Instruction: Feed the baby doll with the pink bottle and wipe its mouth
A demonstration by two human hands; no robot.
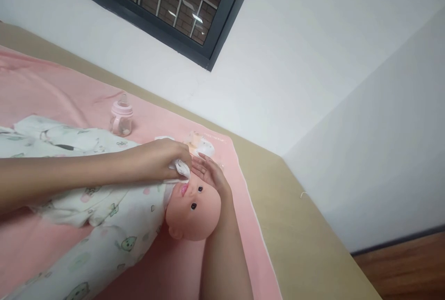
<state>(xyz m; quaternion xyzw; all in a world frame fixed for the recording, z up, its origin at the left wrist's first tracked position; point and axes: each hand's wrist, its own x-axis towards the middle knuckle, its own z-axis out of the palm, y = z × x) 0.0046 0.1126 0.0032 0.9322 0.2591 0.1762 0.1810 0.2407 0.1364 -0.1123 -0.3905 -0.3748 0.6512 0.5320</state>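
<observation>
A bald baby doll [205,214] lies on its back in a white printed outfit [128,216], its head towards the right. My left hand [170,158] reaches in from the left, closed around a crumpled white wipe [181,169]. The wipe is against the doll's face beside the mouth. Cupped along the far side of the head, my right hand [213,175] touches it with the fingers stretched out and the palm partly showing. My left forearm covers part of the doll's body.
A pink-lidded baby bottle [121,117] stands beyond the doll on a pink blanket [259,253]. Behind my hands lies a small wipes packet [200,142], partly hidden. The tan tabletop [295,239] meets a white wall with a dark-framed window [212,35].
</observation>
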